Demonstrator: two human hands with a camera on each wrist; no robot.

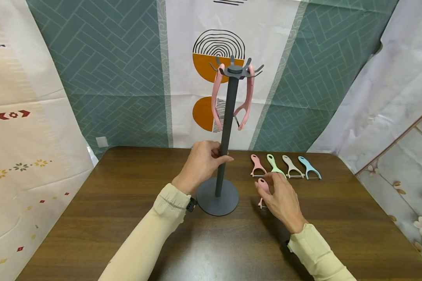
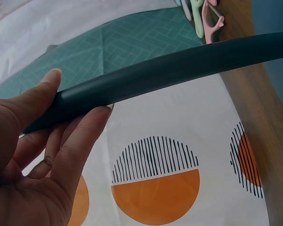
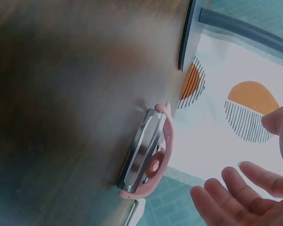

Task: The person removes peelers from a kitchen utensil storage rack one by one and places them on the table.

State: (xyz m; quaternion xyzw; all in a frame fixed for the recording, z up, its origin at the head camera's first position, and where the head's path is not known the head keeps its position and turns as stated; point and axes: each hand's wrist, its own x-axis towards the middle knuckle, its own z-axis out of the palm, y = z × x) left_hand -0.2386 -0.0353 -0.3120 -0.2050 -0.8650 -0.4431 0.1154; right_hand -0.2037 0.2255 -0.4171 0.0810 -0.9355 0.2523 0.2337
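My left hand (image 1: 202, 162) grips the dark pole of a grey hook stand (image 1: 227, 117) partway up, thumb on one side and fingers on the other. Two pink peelers hang from the stand's top hooks, one on the left (image 1: 215, 97) and one on the right (image 1: 249, 95). Over the table to the right of the base, my right hand (image 1: 283, 199) hovers beside another pink peeler (image 3: 169, 136) that lies on the wood. In the right wrist view the fingers (image 3: 236, 188) are loosely bent, apart from the peeler, and hold nothing.
Behind the right hand lies a row of peelers: pink (image 1: 256, 160), green (image 1: 272, 162), beige (image 1: 290, 164) and blue (image 1: 306, 163). The round base (image 1: 207, 201) stands on the brown table (image 1: 126, 195). Patterned cloth (image 1: 126, 78) hangs behind the table.
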